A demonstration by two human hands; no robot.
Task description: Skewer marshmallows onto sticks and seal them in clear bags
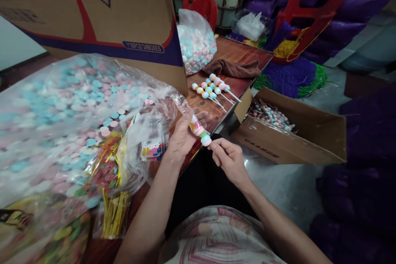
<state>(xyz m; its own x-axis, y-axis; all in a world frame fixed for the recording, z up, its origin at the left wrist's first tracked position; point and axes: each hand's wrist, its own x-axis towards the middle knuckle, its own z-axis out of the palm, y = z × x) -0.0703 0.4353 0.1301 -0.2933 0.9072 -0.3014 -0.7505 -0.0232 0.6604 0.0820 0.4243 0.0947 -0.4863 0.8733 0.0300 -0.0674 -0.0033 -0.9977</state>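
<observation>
A candy skewer point(202, 135) with pink, green and blue pieces is partly inside a clear printed wrapper, held between my two hands. My left hand point(182, 134) is wrapped round the wrapper's side, its fingers behind the candy. My right hand point(227, 156) pinches the skewer's lower end, just below the blue and pink piece; the stick is hidden by the fingers. Several finished-looking candy skewers point(210, 87) lie on the table beyond. Flat printed wrappers point(152, 150) rest left of my left hand. Yellow twist ties point(115, 214) lie in a small bag at the lower left.
A large clear bag of pastel candies point(83, 90) covers the left side. Behind it stands a big carton point(123, 16), with another candy bag point(196, 43) and a brown cloth point(232, 68). An open box point(297, 144) of skewers sits right of the table edge point(229, 113).
</observation>
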